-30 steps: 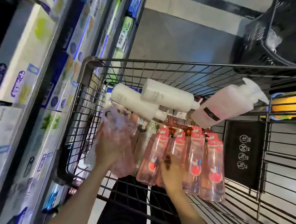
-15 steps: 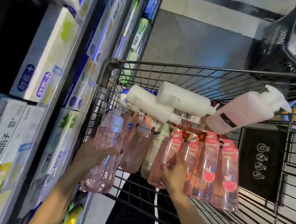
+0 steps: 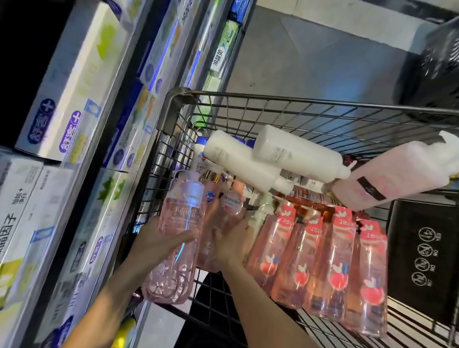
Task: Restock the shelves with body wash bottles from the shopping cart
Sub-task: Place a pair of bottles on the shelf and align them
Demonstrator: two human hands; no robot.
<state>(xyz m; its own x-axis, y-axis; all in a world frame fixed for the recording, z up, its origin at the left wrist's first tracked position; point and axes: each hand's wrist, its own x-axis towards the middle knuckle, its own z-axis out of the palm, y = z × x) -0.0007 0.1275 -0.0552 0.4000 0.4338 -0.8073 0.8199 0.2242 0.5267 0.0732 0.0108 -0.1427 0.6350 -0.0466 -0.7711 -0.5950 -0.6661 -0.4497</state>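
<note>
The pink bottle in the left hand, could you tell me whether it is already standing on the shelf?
No, the left hand grips the pink bottle in the air beside the cart's wire wall, not on the shelf.

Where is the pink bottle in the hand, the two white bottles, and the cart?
Pink bottle [image 3: 179, 225], head view: on its clear pink body.
White bottles [image 3: 241, 161], head view: on the nearer one's side.
Cart [image 3: 334, 103], head view: on its far top rim.
</note>
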